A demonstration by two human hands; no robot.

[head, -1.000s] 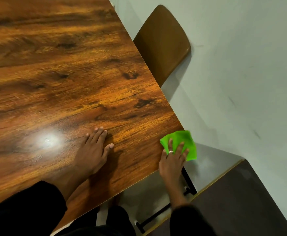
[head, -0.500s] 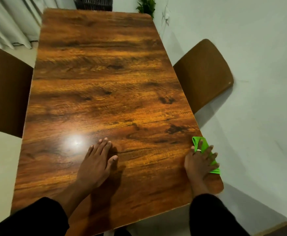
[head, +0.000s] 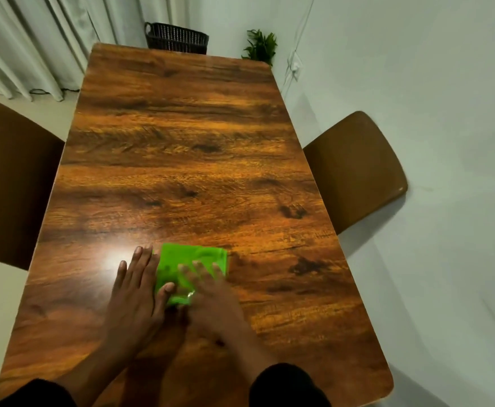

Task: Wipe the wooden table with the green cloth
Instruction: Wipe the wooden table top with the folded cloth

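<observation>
The green cloth (head: 192, 264) lies flat on the wooden table (head: 187, 160), in its near middle part. My right hand (head: 211, 301) presses down on the cloth's near half with spread fingers and is blurred by motion. My left hand (head: 136, 292) rests flat on the tabletop just left of the cloth, fingers apart, its thumb touching the cloth's left edge. A bright light reflection sits on the wood beside my left fingertips.
A brown chair (head: 355, 174) stands at the table's right side against the pale wall, another brown chair (head: 8, 177) at the left. Beyond the far end are a dark basket (head: 177, 39), a small green plant (head: 261, 48) and white curtains (head: 34, 45).
My right hand has slid the green cloth leftward from the table's right edge to the near middle, up against my left hand. The view has tilted up and now shows the whole table.
</observation>
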